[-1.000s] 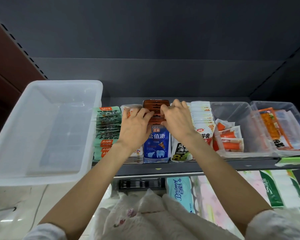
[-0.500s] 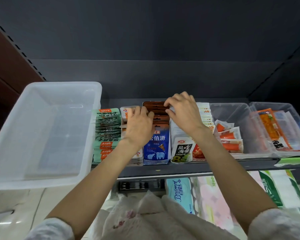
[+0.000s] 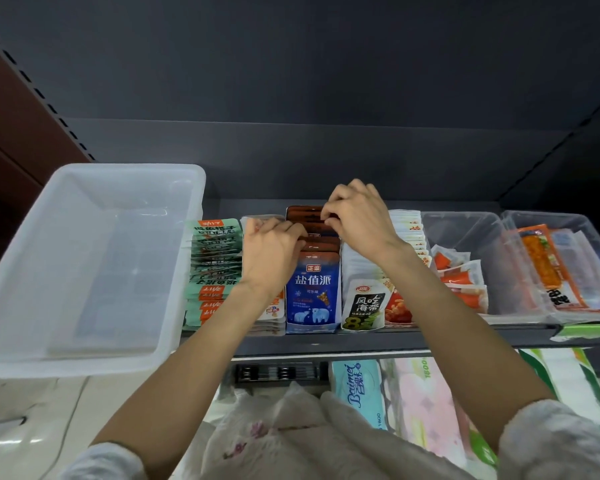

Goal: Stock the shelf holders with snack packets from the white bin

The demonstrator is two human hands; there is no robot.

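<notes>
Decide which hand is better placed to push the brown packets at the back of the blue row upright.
Right. The right hand already has curled fingers on the rearmost brown packets; the left hand rests lower, beside the row's middle, so it would likely need repositioning.

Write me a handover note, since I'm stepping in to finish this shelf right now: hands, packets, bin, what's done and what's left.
Left hand: fingers curled on the brown packets, mid-row.
Right hand: pinching the tops of the same row near the back.
White bin: on the shelf's left end, no packets visible inside.
Done: the blue-fronted row looks full, with the green packets and seaweed packets packed on either side.
Left: straighten this row; the clear holder to the right has room behind its orange packets.
</notes>
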